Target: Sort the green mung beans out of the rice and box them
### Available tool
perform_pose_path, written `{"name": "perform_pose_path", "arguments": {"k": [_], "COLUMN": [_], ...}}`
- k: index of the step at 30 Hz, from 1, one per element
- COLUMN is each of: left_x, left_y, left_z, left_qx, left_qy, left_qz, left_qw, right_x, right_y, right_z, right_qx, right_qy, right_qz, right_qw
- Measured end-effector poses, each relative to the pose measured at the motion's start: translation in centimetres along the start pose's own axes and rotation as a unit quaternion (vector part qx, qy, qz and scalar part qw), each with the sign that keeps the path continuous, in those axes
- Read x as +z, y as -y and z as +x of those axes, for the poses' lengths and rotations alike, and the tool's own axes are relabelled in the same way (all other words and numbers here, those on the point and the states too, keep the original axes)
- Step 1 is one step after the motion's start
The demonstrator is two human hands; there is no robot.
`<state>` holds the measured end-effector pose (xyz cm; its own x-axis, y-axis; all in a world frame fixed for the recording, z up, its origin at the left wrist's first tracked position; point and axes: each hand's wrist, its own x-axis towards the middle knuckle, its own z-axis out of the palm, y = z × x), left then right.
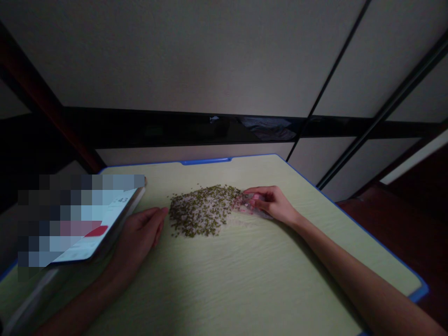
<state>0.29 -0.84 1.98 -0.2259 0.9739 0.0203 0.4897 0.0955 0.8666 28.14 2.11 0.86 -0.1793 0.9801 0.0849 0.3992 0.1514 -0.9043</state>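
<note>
A low pile of small green and dark beans mixed with pale grains (201,212) spreads over the middle of the pale wood-grain table (224,284). At its left edge is my left hand (142,228), with fingers curled and fingertips pressed together; whatever they may hold is hidden. My right hand (278,203) rests at the pile's right side, its thumb and fingers closed on a clear plastic bag (249,201) with pinkish-red marks. Part of the bag lies under the hand, and its left end touches the pile.
On the left, a lit tablet screen (79,249), partly blurred out, leans beside my left forearm. The table has a blue rim with a blue handle (206,161) at the far side. Behind it stand pale cabinet panels (196,60) with a dark band.
</note>
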Motion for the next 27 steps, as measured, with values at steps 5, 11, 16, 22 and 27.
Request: {"name": "perform_pose_path", "arguments": {"k": [5, 11, 16, 22, 27], "left_x": [0.05, -0.05, -0.07, -0.05, -0.10], "left_y": [-0.37, -0.34, -0.17, -0.14, -0.07], "left_z": [-0.10, -0.15, -0.07, 0.11, -0.01], "left_qx": [-0.002, 0.012, 0.013, 0.013, 0.010], "left_qy": [-0.001, -0.003, -0.001, 0.002, -0.001], "left_qz": [0.001, 0.007, 0.002, 0.008, 0.005], "left_qw": [1.000, 1.000, 1.000, 1.000, 1.000], "right_x": [0.13, 0.18, 0.19, 0.18, 0.17], "right_y": [-0.13, -0.01, 0.22, 0.06, -0.05], "right_z": [0.00, -0.12, -0.18, -0.14, -0.12], "right_qx": [-0.013, -0.023, -0.014, -0.013, -0.017], "right_qy": [0.006, 0.008, 0.011, 0.014, 0.011], "right_qz": [-0.012, -0.014, -0.018, -0.015, -0.022], "right_qw": [1.000, 1.000, 1.000, 1.000, 1.000]}}
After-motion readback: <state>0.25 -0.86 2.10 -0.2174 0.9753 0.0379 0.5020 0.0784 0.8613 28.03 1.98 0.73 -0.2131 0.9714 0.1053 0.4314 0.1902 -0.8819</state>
